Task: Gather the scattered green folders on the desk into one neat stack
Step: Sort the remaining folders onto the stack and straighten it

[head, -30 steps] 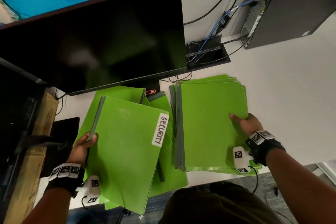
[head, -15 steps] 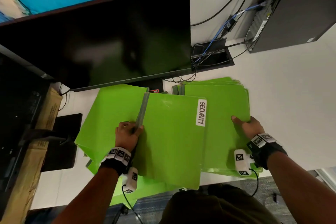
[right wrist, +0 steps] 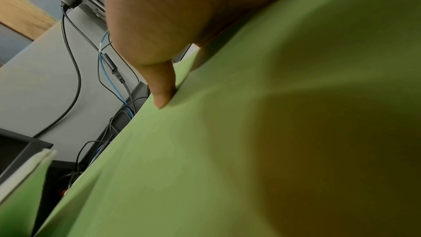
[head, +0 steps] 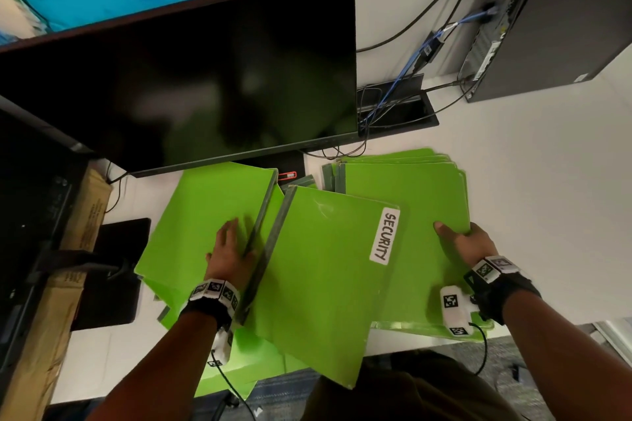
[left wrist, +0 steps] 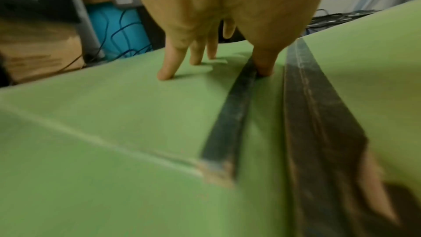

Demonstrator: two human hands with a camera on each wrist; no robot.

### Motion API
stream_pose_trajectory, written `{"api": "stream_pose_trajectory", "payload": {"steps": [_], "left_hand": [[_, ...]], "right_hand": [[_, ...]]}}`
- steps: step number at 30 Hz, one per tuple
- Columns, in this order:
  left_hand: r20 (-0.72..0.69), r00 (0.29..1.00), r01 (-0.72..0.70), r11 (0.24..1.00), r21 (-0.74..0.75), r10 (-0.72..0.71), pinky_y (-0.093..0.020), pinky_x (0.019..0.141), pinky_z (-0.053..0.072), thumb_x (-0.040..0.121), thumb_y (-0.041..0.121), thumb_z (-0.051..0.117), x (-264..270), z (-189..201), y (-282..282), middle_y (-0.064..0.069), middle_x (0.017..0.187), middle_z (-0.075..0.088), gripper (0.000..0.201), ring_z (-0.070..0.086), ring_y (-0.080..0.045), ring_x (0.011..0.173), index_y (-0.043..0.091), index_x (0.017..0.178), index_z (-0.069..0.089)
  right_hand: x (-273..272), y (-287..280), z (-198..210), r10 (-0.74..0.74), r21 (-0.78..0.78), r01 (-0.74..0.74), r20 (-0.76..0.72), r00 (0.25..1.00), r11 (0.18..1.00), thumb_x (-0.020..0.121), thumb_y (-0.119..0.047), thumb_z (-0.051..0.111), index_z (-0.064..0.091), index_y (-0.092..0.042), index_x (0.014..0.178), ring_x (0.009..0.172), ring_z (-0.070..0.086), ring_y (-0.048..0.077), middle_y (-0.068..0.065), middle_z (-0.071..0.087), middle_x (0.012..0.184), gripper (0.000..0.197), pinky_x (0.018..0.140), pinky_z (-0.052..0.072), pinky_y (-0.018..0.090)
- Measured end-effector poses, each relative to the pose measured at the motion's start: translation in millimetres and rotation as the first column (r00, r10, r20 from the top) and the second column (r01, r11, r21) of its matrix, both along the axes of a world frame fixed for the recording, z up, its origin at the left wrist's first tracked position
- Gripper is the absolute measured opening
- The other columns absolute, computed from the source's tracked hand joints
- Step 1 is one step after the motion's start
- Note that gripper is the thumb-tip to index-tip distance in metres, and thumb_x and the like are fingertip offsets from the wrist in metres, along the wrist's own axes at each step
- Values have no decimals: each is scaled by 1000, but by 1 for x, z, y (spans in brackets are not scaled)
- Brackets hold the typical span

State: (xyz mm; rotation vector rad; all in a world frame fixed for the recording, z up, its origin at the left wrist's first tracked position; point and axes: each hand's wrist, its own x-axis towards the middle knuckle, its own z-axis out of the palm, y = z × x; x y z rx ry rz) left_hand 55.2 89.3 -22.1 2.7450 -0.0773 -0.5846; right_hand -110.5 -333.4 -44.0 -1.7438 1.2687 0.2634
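Head view: the left hand [head: 229,251] lay on a plain green card folder with a dark grey spine [head: 205,222] at the left of the white desk [head: 533,215]. Fingers [left wrist: 168,68] were extended, tips pressing on the cover; the thumb sat against the spine edge. Nothing was enclosed in the hand.

Just right of it lay a green folder bearing a white label lettered "SECURITY" [head: 325,284]. It was skewed, its near corner overhanging the desk edge, its right part overlapping the pile of green folders [head: 410,188] at the right. That pile was roughly squared, grey spines to the left, several edges fanned at the far side. More green folders [head: 239,369] showed beneath the two left ones, also past the desk edge.

The right hand [head: 465,243] was at the pile's right edge, thumb on the top cover. The other fingers were hidden beyond the edge, so whether they curled under could not be told. In the right wrist view one fingertip [right wrist: 163,95] touched the green surface.

Behind stood a dark flat monitor [head: 191,85] and a black computer tower [head: 564,17] with cables.
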Motion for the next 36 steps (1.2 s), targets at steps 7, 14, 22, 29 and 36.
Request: {"api": "stream_pose_trajectory", "payload": {"steps": [7,14,22,29,36], "left_hand": [[76,996,53,997,51,-57,-54,92,48,78,-2,50,11,46,1,-12,142,43,73,55,-39,115,22,144,33],[401,885,331,926,-181,-238,-24,82,53,80,-2,64,-14,133,19,22,108,65,46,66,-7,92,23,118,63],[258,965,189,798,-572,-44,-12,65,47,80,29,63,1,191,22,19,81,70,15,59,3,67,34,95,65],[-35,993,93,916,-391,-116,-27,70,42,80,37,56,14,47,-7,-6,88,67,17,61,-22,83,28,92,63],[-11,993,-118,986,-121,117,-43,99,42,83,39,66,-5,3,-35,-25,116,53,52,52,-41,109,0,118,61]], "right_hand": [[0,-1,-3,14,-3,-14,-7,1000,1000,77,-57,66,56,-9,126,108,60,39,20,63,123,69,95,48,49],[0,-1,-3,7,-8,-8,-3,1000,1000,76,-57,66,57,-9,125,108,60,39,20,63,123,70,95,48,51],[0,0,-3,3,-21,-3,2,1000,1000,76,-55,68,58,-7,126,109,60,39,21,63,124,69,96,47,50],[1,1,-2,-14,-19,14,4,1000,1000,78,-53,68,58,-7,126,109,61,39,20,63,124,68,96,48,48],[1,4,-2,-38,-18,38,9,999,999,77,-54,68,58,-7,127,109,61,38,20,63,125,69,95,48,47]]}}
